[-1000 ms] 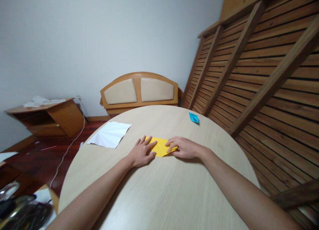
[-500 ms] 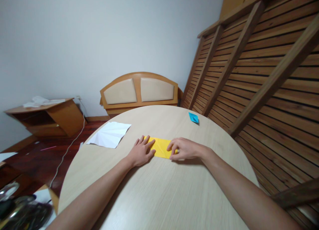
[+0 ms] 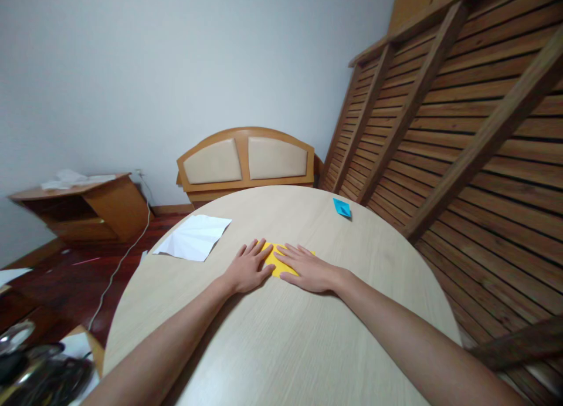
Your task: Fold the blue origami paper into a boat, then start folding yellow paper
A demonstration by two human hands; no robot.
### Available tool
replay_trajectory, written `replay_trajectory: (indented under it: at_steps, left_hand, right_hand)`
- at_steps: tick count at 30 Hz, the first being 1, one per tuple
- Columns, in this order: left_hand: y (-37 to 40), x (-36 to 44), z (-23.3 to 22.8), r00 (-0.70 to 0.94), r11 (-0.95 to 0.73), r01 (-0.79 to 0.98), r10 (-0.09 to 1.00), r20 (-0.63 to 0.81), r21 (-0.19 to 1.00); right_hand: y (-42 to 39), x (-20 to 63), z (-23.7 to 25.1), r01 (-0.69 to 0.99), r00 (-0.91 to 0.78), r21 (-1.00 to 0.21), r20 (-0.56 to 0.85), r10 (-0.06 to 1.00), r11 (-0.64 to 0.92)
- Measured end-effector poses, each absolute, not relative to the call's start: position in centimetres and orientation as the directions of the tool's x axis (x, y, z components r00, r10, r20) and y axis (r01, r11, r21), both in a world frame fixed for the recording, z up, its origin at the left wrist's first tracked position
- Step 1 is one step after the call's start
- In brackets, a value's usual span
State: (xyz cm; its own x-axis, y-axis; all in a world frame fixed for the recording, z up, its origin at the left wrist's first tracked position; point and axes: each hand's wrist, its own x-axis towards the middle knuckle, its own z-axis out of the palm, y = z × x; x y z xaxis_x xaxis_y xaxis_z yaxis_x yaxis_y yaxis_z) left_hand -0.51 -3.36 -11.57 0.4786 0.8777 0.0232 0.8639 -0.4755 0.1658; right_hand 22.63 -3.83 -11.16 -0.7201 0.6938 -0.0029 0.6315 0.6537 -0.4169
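Lying on the bench (image 3: 281, 341), the yellow paper (image 3: 280, 267) has its long axis running from left hand (image 3: 247, 273) to right hand (image 3: 310, 272), both spread flat over its ends, neither nearer.

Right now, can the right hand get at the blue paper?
Likely yes: nothing shows between the right hand and the blue paper, farther out on the table. It would need to come off the yellow paper, where it lies flat.

Paper (image 3: 281, 267) on table (image 3: 281, 347), under left hand (image 3: 248, 271) and right hand (image 3: 308, 270). Sheet (image 3: 194, 238) left of paper; origami (image 3: 342, 207) beyond right hand, near edge. Headboard (image 3: 244, 159) behind table; slats (image 3: 461, 133) right.
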Motion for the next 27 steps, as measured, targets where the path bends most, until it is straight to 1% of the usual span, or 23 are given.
replay_trajectory:
  at_steps: [4, 6, 8, 10, 12, 15, 19, 27]
  left_hand:
    - [-2.9, -0.7, -11.7, 0.342, -0.341, 0.931, 0.940, 0.016, 0.129]
    - [-2.8, -0.8, -11.7, 0.276, -0.279, 0.953, 0.960, 0.042, 0.119]
    - [-2.8, -0.9, -11.7, 0.253, -0.263, 0.958, 0.963, 0.096, 0.115]
    - [-3.0, -0.7, -11.7, 0.299, -0.320, 0.940, 0.940, 0.164, 0.120]
    - [-3.2, -0.3, -11.7, 0.385, -0.414, 0.900, 0.901, 0.199, 0.135]
    - [-3.4, 0.2, -11.6, 0.482, -0.502, 0.848, 0.864, 0.144, 0.169]
    - [-3.5, 0.2, -11.4, 0.506, -0.508, 0.843, 0.861, 0.060, 0.175]
    - [-3.7, -0.2, -11.1, 0.512, -0.507, 0.844, 0.859, 0.015, 0.178]
  right_hand:
    - [-3.8, 22.8, -10.8, 0.649, -0.717, -0.407, -0.043, 0.696, 0.643]
    - [-3.9, 22.8, -10.7, 0.653, -0.715, -0.404, -0.047, 0.698, 0.641]
    - [-3.9, 22.7, -10.7, 0.652, -0.714, -0.406, -0.045, 0.699, 0.640]
    - [-4.0, 22.6, -10.6, 0.652, -0.713, -0.407, -0.042, 0.700, 0.640]
    - [-4.1, 22.6, -10.6, 0.654, -0.709, -0.402, -0.031, 0.705, 0.641]
    - [-4.2, 22.6, -10.7, 0.653, -0.702, -0.409, -0.010, 0.712, 0.638]
    - [-4.1, 22.8, -10.8, 0.647, -0.706, -0.428, -0.025, 0.708, 0.631]
    - [-3.9, 23.4, -10.2, 0.681, -0.697, -0.403, -0.101, 0.710, 0.612]
